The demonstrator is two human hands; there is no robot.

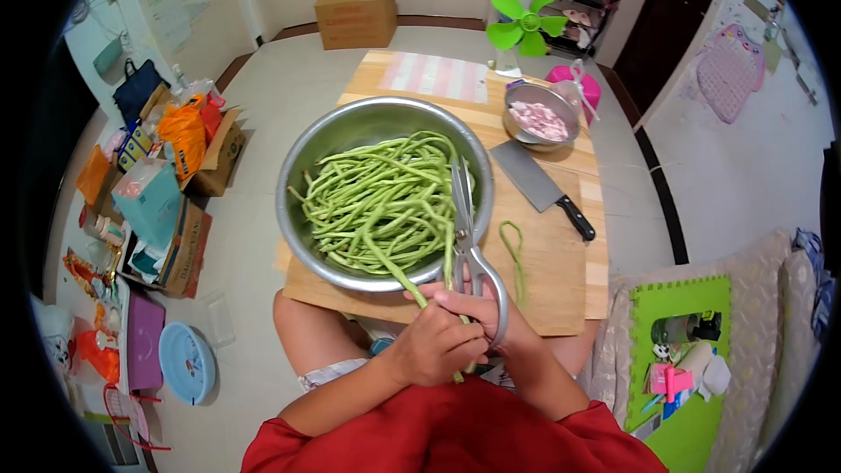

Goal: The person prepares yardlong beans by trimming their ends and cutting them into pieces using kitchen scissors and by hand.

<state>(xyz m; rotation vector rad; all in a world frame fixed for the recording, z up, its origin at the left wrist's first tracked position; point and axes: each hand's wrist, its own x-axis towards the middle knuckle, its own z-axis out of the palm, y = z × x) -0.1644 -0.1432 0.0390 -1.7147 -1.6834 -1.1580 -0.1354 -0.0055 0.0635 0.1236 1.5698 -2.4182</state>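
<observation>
A wide metal basin [292, 241] on the wooden board holds a heap of long green beans [377, 188]. My left hand [438, 346] is closed around a long bean [396, 272] whose far part lies over the basin's near rim. My right hand [480, 305] is wrapped about the handles of metal scissors [464, 232]. The scissor blades point away from me over the basin's right side and stand slightly apart. A second bean stalk runs down beside the scissors to my hands. One loose bean [515, 250] lies bent on the board, right of the scissors.
A cleaver [528, 177] with a black handle lies on the cutting board [552, 285]. Behind it stands a small metal bowl [519, 134] of pale pink chopped meat [539, 121]. A green fan [526, 21] is beyond the table. Boxes [180, 250] and a blue tub [187, 363] sit left.
</observation>
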